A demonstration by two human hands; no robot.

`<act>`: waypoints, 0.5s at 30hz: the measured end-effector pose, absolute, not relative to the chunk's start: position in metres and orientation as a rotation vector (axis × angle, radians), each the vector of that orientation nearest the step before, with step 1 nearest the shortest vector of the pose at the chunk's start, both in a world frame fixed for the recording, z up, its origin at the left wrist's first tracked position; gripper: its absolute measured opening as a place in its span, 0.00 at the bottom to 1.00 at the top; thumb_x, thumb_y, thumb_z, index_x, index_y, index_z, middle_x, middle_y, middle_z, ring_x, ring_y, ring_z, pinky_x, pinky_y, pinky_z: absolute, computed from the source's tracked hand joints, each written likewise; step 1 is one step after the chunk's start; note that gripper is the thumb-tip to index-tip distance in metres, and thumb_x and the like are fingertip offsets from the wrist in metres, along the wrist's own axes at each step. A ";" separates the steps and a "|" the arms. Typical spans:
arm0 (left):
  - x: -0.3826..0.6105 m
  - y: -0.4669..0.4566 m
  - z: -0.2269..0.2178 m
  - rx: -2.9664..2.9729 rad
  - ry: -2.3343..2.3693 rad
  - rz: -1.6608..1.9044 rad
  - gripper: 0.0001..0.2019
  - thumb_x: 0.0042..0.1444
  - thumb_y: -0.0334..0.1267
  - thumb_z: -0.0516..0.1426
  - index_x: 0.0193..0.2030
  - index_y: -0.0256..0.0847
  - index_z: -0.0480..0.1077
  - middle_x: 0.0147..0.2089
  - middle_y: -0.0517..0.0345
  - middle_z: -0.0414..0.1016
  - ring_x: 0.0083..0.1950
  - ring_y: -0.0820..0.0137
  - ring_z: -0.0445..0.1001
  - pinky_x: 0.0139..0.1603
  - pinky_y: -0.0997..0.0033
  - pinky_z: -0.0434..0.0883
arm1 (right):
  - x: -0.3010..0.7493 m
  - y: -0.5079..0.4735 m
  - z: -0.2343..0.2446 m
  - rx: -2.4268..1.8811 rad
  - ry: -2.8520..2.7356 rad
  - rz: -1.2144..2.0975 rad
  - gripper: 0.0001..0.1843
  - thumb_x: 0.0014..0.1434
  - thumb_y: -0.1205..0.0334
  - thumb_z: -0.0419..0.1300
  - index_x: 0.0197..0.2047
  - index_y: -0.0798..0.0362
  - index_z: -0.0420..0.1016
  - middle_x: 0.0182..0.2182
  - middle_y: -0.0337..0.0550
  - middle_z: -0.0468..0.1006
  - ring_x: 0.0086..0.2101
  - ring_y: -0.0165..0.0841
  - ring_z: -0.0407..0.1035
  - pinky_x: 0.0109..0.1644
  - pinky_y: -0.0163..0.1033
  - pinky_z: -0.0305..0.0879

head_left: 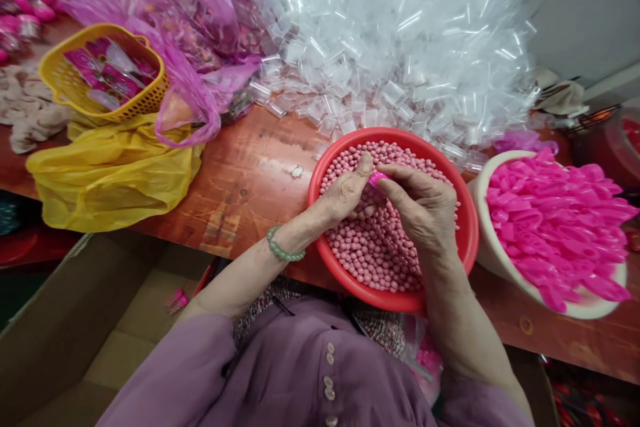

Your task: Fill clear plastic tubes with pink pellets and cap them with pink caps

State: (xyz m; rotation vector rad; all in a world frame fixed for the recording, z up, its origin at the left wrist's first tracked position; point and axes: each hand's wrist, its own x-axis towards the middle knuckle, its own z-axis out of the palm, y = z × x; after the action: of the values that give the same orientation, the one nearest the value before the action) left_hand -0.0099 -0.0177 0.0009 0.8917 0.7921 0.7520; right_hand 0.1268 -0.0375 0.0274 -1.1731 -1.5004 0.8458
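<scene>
Over a red basin (467, 240) filled with small round pink beads (373, 260), my two hands meet. My right hand (425, 203) pinches a small bright pink plastic piece (377, 178) between thumb and fingertips. My left hand (347, 193), with a green bead bracelet (285, 253) at the wrist, is closed right beside that piece, thumb pointing up. Its curled fingers hide most of what they hold. To the right of the basin stands a white tub (483, 213) heaped with pink plastic pieces (550, 220).
A big pile of clear plastic tubes (400, 47) lies behind the basin. To the left are a yellow basket (143, 103) with pink packets, a yellow bag (115, 173) and a purple bag (200, 100). A cardboard box (125, 360) stands below the table edge (195, 240).
</scene>
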 end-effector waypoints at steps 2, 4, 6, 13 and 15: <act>-0.010 -0.017 -0.001 0.859 0.789 0.762 0.37 0.64 0.69 0.39 0.23 0.38 0.65 0.16 0.58 0.63 0.14 0.80 0.59 0.15 0.80 0.51 | 0.126 -0.038 0.027 -1.182 -1.534 0.840 0.09 0.57 0.60 0.70 0.43 0.46 0.85 0.38 0.38 0.86 0.36 0.33 0.80 0.45 0.41 0.79; -0.010 -0.016 0.000 0.824 0.793 0.774 0.37 0.63 0.70 0.42 0.23 0.37 0.67 0.16 0.58 0.63 0.14 0.79 0.60 0.15 0.80 0.52 | 0.124 -0.039 0.028 -1.209 -1.612 0.749 0.09 0.59 0.61 0.69 0.44 0.47 0.84 0.39 0.39 0.86 0.37 0.34 0.80 0.46 0.43 0.78; -0.010 -0.017 0.001 0.797 0.806 0.790 0.36 0.63 0.69 0.44 0.25 0.37 0.68 0.16 0.58 0.63 0.14 0.78 0.61 0.16 0.80 0.52 | 0.123 -0.040 0.027 -1.245 -1.717 0.551 0.08 0.60 0.62 0.67 0.44 0.47 0.84 0.39 0.40 0.86 0.39 0.35 0.79 0.49 0.45 0.77; -0.011 -0.019 -0.003 0.668 0.799 0.815 0.30 0.63 0.65 0.50 0.29 0.37 0.71 0.16 0.62 0.59 0.15 0.78 0.61 0.15 0.80 0.53 | 0.129 -0.036 0.033 -1.181 -1.921 0.466 0.07 0.61 0.62 0.65 0.43 0.47 0.84 0.34 0.39 0.84 0.33 0.34 0.76 0.40 0.42 0.74; -0.011 -0.019 -0.006 0.667 0.795 0.833 0.31 0.62 0.66 0.51 0.25 0.38 0.67 0.15 0.63 0.57 0.15 0.79 0.60 0.15 0.81 0.53 | 0.127 -0.036 0.036 -1.145 -2.011 0.422 0.08 0.63 0.63 0.64 0.43 0.47 0.83 0.33 0.38 0.84 0.33 0.34 0.75 0.40 0.42 0.74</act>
State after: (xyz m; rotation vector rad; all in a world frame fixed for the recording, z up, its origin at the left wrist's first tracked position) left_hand -0.0111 -0.0188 -0.0060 0.6671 0.7946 0.8331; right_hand 0.1273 -0.0364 0.0356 -1.1448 -2.0106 0.4219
